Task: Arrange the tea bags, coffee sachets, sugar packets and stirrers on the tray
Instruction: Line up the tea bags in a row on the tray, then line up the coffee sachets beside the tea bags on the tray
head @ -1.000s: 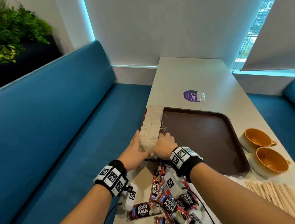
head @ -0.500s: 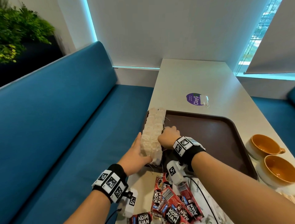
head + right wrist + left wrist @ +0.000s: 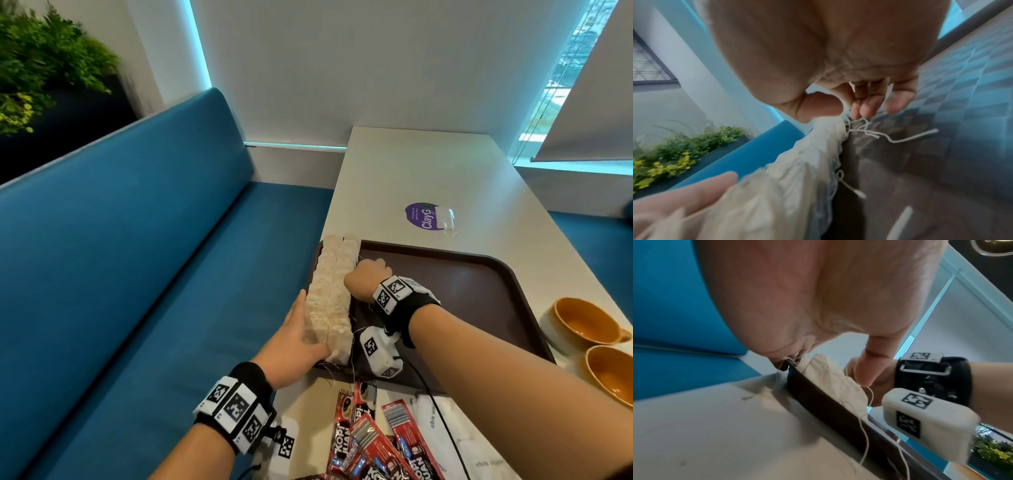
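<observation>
Cream tea bags (image 3: 334, 291) stand in a double row along the left rim of the brown tray (image 3: 462, 291). My left hand (image 3: 298, 335) lies flat against the row's outer side near its near end, and the thumb (image 3: 865, 369) touches the nearest bags (image 3: 830, 374). My right hand (image 3: 364, 279) is curled at the tray side of the row, about halfway along. In the right wrist view its thumb and fingertips (image 3: 846, 108) close on the top edge of the tea bags (image 3: 797, 170), with strings trailing below. Red coffee sachets (image 3: 373, 442) and white sugar packets (image 3: 442, 421) lie on the table in front of the tray.
Two orange cups (image 3: 582, 322) (image 3: 613, 373) stand right of the tray. A purple sticker (image 3: 428, 216) lies on the table beyond it. A blue bench (image 3: 154, 274) runs along the table's left edge, close to the tea bag row.
My right hand has slid away from me along the row, from its near end to about the middle. The left hand stays at the near end. The stirrers have left the view.
</observation>
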The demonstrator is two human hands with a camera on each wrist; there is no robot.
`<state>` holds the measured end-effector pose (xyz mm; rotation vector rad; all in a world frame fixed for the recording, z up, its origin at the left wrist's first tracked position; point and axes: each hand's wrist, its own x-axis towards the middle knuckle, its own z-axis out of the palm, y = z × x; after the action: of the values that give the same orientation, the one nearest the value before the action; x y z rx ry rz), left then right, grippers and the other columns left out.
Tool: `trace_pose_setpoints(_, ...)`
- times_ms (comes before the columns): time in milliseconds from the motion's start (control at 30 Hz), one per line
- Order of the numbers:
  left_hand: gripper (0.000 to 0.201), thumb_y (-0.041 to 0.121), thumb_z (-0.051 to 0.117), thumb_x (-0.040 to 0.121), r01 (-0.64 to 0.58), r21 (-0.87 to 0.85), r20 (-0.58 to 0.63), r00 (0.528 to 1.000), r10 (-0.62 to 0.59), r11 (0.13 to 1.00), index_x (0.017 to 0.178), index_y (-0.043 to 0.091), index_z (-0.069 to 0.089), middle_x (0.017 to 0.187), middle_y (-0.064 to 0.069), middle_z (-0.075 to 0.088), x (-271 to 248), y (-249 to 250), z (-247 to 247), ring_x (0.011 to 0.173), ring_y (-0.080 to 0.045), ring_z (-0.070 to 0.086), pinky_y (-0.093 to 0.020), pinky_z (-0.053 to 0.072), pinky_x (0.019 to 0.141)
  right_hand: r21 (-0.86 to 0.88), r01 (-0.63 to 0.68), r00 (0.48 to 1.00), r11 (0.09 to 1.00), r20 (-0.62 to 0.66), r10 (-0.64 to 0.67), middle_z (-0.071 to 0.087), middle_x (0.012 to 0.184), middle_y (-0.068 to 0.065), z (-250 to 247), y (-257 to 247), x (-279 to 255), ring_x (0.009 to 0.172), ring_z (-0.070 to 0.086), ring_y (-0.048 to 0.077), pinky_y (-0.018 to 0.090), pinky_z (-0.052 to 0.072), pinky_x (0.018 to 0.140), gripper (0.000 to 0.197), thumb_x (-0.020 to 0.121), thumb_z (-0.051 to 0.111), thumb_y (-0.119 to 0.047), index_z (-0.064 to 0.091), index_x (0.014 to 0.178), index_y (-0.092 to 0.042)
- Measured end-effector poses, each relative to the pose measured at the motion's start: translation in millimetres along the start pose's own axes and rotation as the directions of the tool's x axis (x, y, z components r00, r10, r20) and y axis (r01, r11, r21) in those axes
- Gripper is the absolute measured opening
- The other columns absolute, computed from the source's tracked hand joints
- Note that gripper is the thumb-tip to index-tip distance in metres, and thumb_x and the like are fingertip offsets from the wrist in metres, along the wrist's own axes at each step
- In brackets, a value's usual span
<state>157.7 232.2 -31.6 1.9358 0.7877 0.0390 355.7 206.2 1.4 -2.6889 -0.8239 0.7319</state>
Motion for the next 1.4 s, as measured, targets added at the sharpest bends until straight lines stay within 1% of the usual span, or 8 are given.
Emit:
trace_pose_setpoints(567, 0.109, 0.028, 0.066, 0.088, 0.002, 0.009, 0.004, 1.000, -0.002, 1.000, 0.159, 0.033, -0.016, 0.169, 0.016, 0.000, 0.3, 0.0, -1.5, 0.151, -0.006, 0.019, -0.026, 0.026, 0.121, -0.013, 0.034, 0.999, 0.999, -0.011, -0.034, 0.036, 0.146, 0.018, -3.2, -15.3, 38.1, 0.135, 0.037, 0.040, 0.047, 0.036, 0.110, 0.052, 0.090, 0.049, -0.020, 0.045, 0.139, -0.003)
trace_pose_setpoints(700, 0.106, 0.026, 0.065, 0.088, 0.021, 0.007, 0.006, 1.000, -0.021, 1.000, 0.159, 0.034, -0.013, 0.168, 0.014, 0.008, -2.0, 2.9, -3.4, 0.139, -0.006, 0.038, -0.023, 0.036, 0.111, -0.004, 0.031, 0.999, 1.000, -0.023, -0.031, 0.038, 0.145, 0.019, -4.7, -10.2, 37.9, 0.134, 0.039, 0.040, 0.047, 0.037, 0.110, 0.051, 0.090, 0.050, -0.021, 0.045, 0.138, -0.003)
trace_pose_setpoints(800, 0.104, 0.027, 0.063, 0.085, 0.003, -0.015, -0.045, 0.999, -0.004, 1.000, 0.160, 0.036, -0.008, 0.167, 0.015, 0.009, -8.1, 7.9, -7.6, 0.145, -0.010, 0.035, -0.034, 0.034, 0.119, 0.029, 0.043, 0.997, 0.999, -0.066, -0.041, 0.039, 0.146, 0.019, -17.2, 3.8, 28.0, 0.134, 0.041, 0.040, 0.047, 0.038, 0.110, 0.047, 0.092, 0.053, -0.023, 0.049, 0.136, -0.006)
trace_pose_setpoints(933, 0.079, 0.018, 0.062, 0.091, -0.057, -0.036, -0.225, 0.973, 0.047, 0.998, 0.157, 0.034, 0.021, 0.158, 0.019, 0.026, -26.1, 14.5, -15.0, 0.144, -0.005, 0.027, -0.035, 0.026, 0.122, 0.097, 0.172, 0.984, 0.980, -0.063, -0.166, 0.049, 0.146, 0.014, -44.7, 33.1, -9.7, 0.126, 0.055, 0.033, 0.038, 0.049, 0.104, 0.056, 0.088, 0.061, -0.019, 0.052, 0.143, -0.014)
trace_pose_setpoints(1033, 0.041, 0.016, 0.064, 0.089, -0.066, 0.015, -0.327, 0.943, 0.067, 0.998, 0.124, 0.034, 0.055, 0.129, 0.012, 0.057, -45.7, 17.9, -19.5, 0.124, -0.008, 0.051, -0.032, 0.043, 0.108, 0.140, 0.310, 0.950, 0.940, -0.013, -0.311, 0.067, 0.125, 0.004, -62.0, 54.5, -59.8, 0.112, 0.064, 0.021, 0.028, 0.049, 0.092, 0.036, 0.090, 0.063, -0.012, 0.068, 0.125, -0.016)
trace_pose_setpoints(1133, 0.019, 0.015, 0.066, 0.088, -0.035, 0.077, -0.249, 0.967, 0.054, 0.996, 0.097, 0.031, 0.064, 0.099, 0.008, 0.069, -72.0, 19.6, -18.7, 0.097, -0.012, 0.064, -0.022, 0.050, 0.083, 0.102, 0.379, 0.922, 0.920, 0.043, -0.384, 0.070, 0.109, -0.003, -62.2, 76.3, -112.7, 0.103, 0.065, 0.015, 0.027, 0.049, 0.090, 0.024, 0.089, 0.065, -0.015, 0.073, 0.109, -0.024)
trace_pose_setpoints(1267, 0.011, 0.022, 0.070, 0.086, -0.008, 0.204, -0.067, 0.997, 0.022, 0.979, 0.094, 0.029, 0.066, 0.093, 0.008, 0.069, -104.7, 16.7, -0.9, 0.080, -0.006, 0.063, -0.019, 0.050, 0.070, 0.071, 0.401, 0.902, 0.913, 0.145, -0.407, 0.068, 0.093, -0.014, -34.1, 103.2, -173.3, 0.087, 0.065, 0.002, 0.020, 0.051, 0.080, 0.015, 0.089, 0.068, -0.020, 0.075, 0.101, -0.026)
trace_pose_setpoints(1400, 0.018, 0.029, 0.070, 0.085, 0.000, 0.409, 0.006, 1.000, -0.003, 0.913, 0.101, 0.029, 0.062, 0.107, 0.009, 0.058, -125.4, 7.3, 27.7, 0.095, -0.006, 0.057, -0.020, 0.047, 0.079, -0.015, 0.377, 0.912, 0.926, 0.178, -0.369, 0.069, 0.086, -0.010, 9.0, 115.3, -211.2, 0.077, 0.066, 0.008, 0.022, 0.054, 0.068, 0.019, 0.081, 0.080, -0.038, 0.073, 0.091, -0.023)
